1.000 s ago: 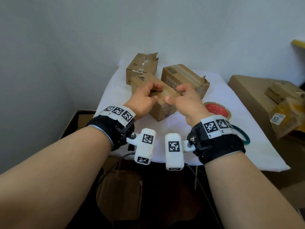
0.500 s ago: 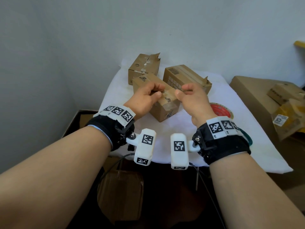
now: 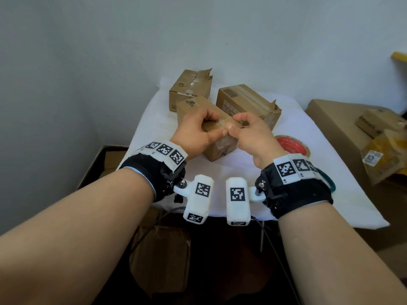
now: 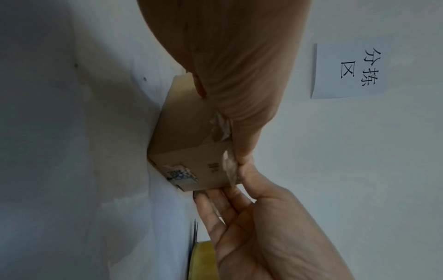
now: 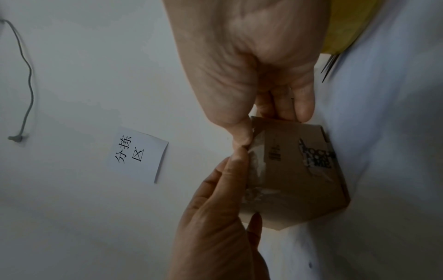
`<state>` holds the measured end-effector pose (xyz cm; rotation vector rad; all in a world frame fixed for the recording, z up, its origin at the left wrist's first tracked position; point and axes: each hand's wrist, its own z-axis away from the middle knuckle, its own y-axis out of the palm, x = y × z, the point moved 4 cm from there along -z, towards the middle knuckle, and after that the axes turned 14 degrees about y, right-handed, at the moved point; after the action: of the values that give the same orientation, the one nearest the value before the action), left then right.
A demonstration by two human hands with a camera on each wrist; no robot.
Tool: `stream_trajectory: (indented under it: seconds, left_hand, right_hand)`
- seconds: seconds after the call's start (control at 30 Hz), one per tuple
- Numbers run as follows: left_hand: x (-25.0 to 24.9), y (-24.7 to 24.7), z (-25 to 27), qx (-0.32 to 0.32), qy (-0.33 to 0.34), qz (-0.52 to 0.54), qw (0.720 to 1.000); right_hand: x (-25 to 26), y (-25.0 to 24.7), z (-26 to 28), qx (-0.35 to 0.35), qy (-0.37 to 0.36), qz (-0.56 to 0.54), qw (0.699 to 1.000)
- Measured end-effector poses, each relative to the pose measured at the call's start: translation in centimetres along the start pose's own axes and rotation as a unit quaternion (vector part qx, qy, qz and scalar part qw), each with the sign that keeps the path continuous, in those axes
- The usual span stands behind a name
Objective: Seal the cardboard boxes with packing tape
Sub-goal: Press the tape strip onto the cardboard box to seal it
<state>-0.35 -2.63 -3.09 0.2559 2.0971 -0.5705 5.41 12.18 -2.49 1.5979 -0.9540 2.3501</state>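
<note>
right now the step looks like smoothing a strip of clear tape (image 3: 222, 125) down over the near end of the front box (image 3: 217, 148), so one box is mid-seal, judged from the hands alone. the box sits on the white table (image 3: 154, 119), just in front of two more boxes (image 3: 189, 91) that look torn at the flaps and probably not sealed yet. left hand (image 3: 193, 130) rests on top of the box, fingers curled over the top seam, thumb stretched toward the near edge. right hand (image 3: 251, 133) is beside it at the near right corner, thumb tip touching the left thumb tip right at the top edge. in the left wrist view the thumbs meet on the crinkled tape (image 4: 227, 164) where it folds over onto the end face, and the right hand's other fingers (image 4: 215, 204) lie fairly straight along the box's side. right wrist view shows the same pinch-like meeting of thumbs on the tape (image 5: 254, 157), with the right fingers (image 5: 302, 106) bent down onto the box edge. so neither hand is spread; both are pressing rather than gripping, though whether the tape end is pinched between the thumbs or just pushed flat is hard to tell. the tape roll (image 3: 293, 145) with its red core lies on the table just right of the right hand, apart from it. next move likely calls for rubbing the tape end flat down the end face, then reaching for the roll and pulling another box forward. risk: wrinkled tape may lift if not pressed firmly.
</note>
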Motion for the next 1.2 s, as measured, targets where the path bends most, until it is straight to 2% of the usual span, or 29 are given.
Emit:
stream_trajectory:
  seconds: [0.1, 0.2, 0.27, 0.33, 0.37, 0.43, 0.53, 0.67, 0.73, 0.87, 1.2]
  left_hand:
    - [0.0, -0.2, 0.0, 0.02, -0.019, 0.017, 0.999]
    - [-0.1, -0.9, 0.2, 0.013, -0.055, 0.097, 0.994]
    - [-0.2, -2.0, 0.4, -0.051, -0.071, 0.115, 0.989]
    - [0.0, -3.1, 0.6, -0.12, -0.083, 0.084, 0.986]
    - [0.3, -3.4, 0.6, -0.136, -0.091, 0.071, 0.984]
    - [0.9, -3.2, 0.7, -0.114, -0.108, 0.062, 0.986]
    - [1.3, -2.3, 0.6, -0.031, -0.095, 0.012, 0.995]
    - [0.9, -0.9, 1.0, 0.083, -0.094, -0.018, 0.992]
    - [1.0, -0.8, 1.2, 0.109, -0.081, -0.007, 0.991]
    - [0.7, -1.6, 1.1, 0.067, -0.067, 0.098, 0.991]
    - [-1.1, -3.4, 0.2, 0.033, 0.02, 0.05, 0.998]
  right_hand:
    - [0.0, -0.2, -0.1, 0.003, 0.004, -0.003, 1.0]
    - [-0.1, -0.3, 0.0, 0.006, 0.01, -0.007, 1.0]
    - [-0.2, -0.5, 0.0, 0.001, 0.015, -0.015, 1.0]
    - [-0.3, -0.6, 0.0, -0.005, 0.025, -0.021, 0.999]
    - [-0.4, -0.7, 0.0, -0.006, 0.029, -0.019, 0.999]
    - [-0.4, -0.6, 0.0, -0.002, 0.031, -0.012, 0.999]
    - [-0.2, -0.5, 0.3, 0.011, 0.032, -0.003, 0.999]
    - [0.0, -0.5, 0.7, 0.033, 0.044, -0.007, 0.998]
    - [0.1, -0.6, 1.1, 0.038, 0.041, 0.006, 0.998]
    - [0.3, -1.0, 1.6, 0.049, 0.021, 0.051, 0.997]
    - [1.4, -2.1, 3.4, 0.133, -0.029, 0.043, 0.99]
